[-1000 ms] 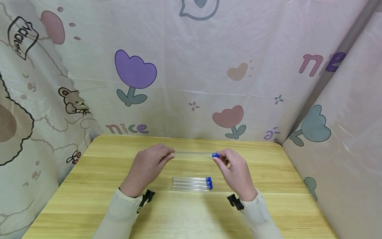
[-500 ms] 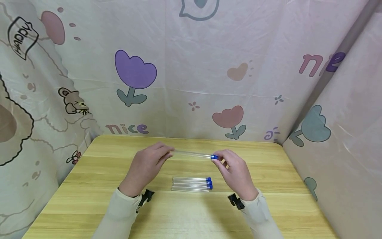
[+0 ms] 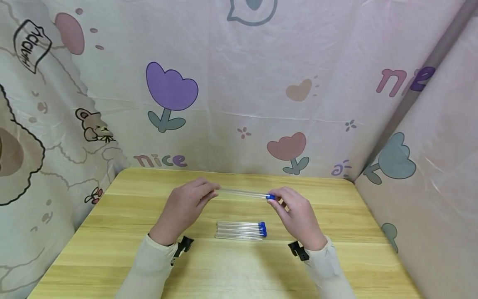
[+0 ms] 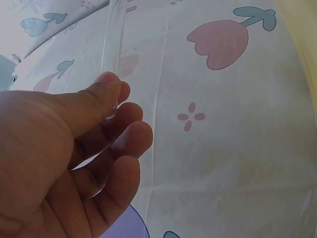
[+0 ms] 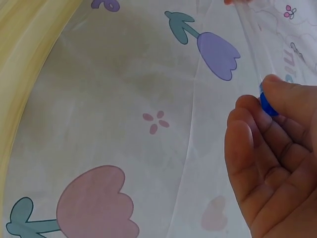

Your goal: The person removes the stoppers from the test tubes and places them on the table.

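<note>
A clear test tube [image 3: 242,193] with a blue cap [image 3: 270,197] is held sideways between both hands, over the far part of the table. My left hand [image 3: 188,207] pinches its rounded bare end between thumb and index finger; in the left wrist view that rounded end [image 4: 110,113] shows just below the thumb. At the other end my right hand [image 3: 296,214] pinches the blue cap, whose blue side [image 5: 268,105] shows between thumb and fingers in the right wrist view. Nearer me, several like test tubes [image 3: 239,231] lie side by side, caps to the right.
The light wooden table [image 3: 239,270] ends at a printed cloth curtain [image 3: 239,83] behind it, with more cloth at both sides. A black strap buckle [image 3: 183,247] sits on the left wrist, and another black buckle [image 3: 298,251] on the right.
The tube's capped end has dipped slightly, so the tube tilts down to the right compared with one second ago. Both hands keep their hold; the row of tubes stays put.
</note>
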Motion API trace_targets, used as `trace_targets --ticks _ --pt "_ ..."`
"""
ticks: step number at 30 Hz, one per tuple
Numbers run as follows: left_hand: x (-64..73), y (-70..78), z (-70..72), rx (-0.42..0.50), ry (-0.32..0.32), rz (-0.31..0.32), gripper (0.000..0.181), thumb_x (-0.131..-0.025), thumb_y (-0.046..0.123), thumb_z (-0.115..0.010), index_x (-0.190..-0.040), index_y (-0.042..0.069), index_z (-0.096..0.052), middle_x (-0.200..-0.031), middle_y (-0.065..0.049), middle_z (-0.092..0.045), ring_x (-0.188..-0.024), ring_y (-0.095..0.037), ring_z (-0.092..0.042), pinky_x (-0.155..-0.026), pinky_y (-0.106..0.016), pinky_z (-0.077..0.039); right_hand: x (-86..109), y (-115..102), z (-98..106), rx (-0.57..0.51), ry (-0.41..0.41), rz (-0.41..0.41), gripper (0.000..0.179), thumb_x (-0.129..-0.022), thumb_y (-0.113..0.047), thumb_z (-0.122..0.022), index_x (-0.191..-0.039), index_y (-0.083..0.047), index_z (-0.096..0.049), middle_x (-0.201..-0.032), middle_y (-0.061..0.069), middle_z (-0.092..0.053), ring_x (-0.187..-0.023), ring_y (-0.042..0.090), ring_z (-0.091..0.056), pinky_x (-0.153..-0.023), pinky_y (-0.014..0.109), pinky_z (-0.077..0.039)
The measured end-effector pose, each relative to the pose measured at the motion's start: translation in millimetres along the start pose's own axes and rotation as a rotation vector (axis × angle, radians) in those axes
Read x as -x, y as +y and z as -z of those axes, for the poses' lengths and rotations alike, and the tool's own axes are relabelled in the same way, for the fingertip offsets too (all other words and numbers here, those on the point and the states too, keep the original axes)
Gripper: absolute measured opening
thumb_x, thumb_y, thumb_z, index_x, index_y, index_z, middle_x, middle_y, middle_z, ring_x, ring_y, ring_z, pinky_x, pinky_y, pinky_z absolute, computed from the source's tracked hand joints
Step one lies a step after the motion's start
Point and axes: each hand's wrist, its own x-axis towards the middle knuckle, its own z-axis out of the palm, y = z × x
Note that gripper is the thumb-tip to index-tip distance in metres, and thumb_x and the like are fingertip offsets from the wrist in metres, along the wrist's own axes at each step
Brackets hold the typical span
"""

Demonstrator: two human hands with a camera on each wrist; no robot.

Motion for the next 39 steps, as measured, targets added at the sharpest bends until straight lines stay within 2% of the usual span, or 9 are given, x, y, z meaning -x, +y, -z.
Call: trace_targets --ticks 11,19,22,27,34,39 --pt "-1.5 0.5 1.0 -0.007 -0.018 0.009 0.017 -0.093 0.016 -0.078 -0.110 0.015 -0.078 -0.096 0.006 -0.073 -0.075 -0.007 -0.069 -0.064 -0.027 -0.058 0.4 5.0 2.5 -0.035 -0.074 0.070 0.018 -0.091 -0.004 -0.078 -0.106 -0.010 -0.070 -0.092 -0.006 -0.064 -0.077 0.005 -0.054 -0.063 0.018 -0.048" --pt "-0.3 -1.4 -1.2 -0.002 -0.023 -0.019 0.017 -0.091 0.018 -0.079 -0.108 0.015 -0.079 -0.095 0.008 -0.072 -0.075 -0.007 -0.067 -0.066 -0.027 -0.058 0.6 9.3 4.1 -0.052 -0.114 0.107 0.015 -0.095 -0.005 -0.074 -0.108 -0.009 -0.068 -0.097 -0.004 -0.067 -0.081 0.007 -0.056 -0.066 0.019 -0.048" --pt "-0.2 -1.6 -3.1 0.000 -0.023 -0.027 0.017 -0.090 0.018 -0.080 -0.107 0.015 -0.079 -0.094 0.008 -0.072 -0.074 -0.007 -0.067 -0.065 -0.027 -0.058 1.1 9.2 4.1 -0.043 -0.109 0.085 0.016 -0.093 -0.005 -0.076 -0.107 -0.009 -0.069 -0.096 -0.005 -0.067 -0.080 0.006 -0.057 -0.063 0.021 -0.051" --pt "0.0 -0.4 -5.3 -0.006 -0.015 -0.021 0.017 -0.088 0.017 -0.083 -0.105 0.015 -0.079 -0.095 0.007 -0.074 -0.077 -0.008 -0.070 -0.066 -0.027 -0.058 2.1 7.1 3.5 -0.041 -0.054 0.015 0.016 -0.090 -0.005 -0.080 -0.104 -0.011 -0.072 -0.089 -0.007 -0.065 -0.078 0.004 -0.058 -0.062 0.028 -0.057" --pt "0.0 2.9 -4.8 -0.017 -0.032 0.002 0.018 -0.087 0.019 -0.084 -0.103 0.015 -0.079 -0.097 0.006 -0.077 -0.079 -0.008 -0.072 -0.066 -0.027 -0.059 3.4 5.0 3.0 -0.065 -0.005 -0.063 0.018 -0.089 -0.006 -0.081 -0.103 -0.014 -0.072 -0.087 -0.011 -0.065 -0.078 0.002 -0.059 -0.064 0.025 -0.056" --pt "-0.1 3.5 -4.7 -0.012 -0.049 0.021 0.016 -0.089 0.022 -0.083 -0.103 0.015 -0.079 -0.097 0.006 -0.077 -0.079 -0.008 -0.071 -0.066 -0.026 -0.058 3.4 3.1 2.0 -0.090 0.034 -0.104 0.018 -0.089 -0.003 -0.081 -0.102 -0.012 -0.072 -0.089 -0.007 -0.067 -0.079 0.005 -0.059 -0.065 0.023 -0.056"
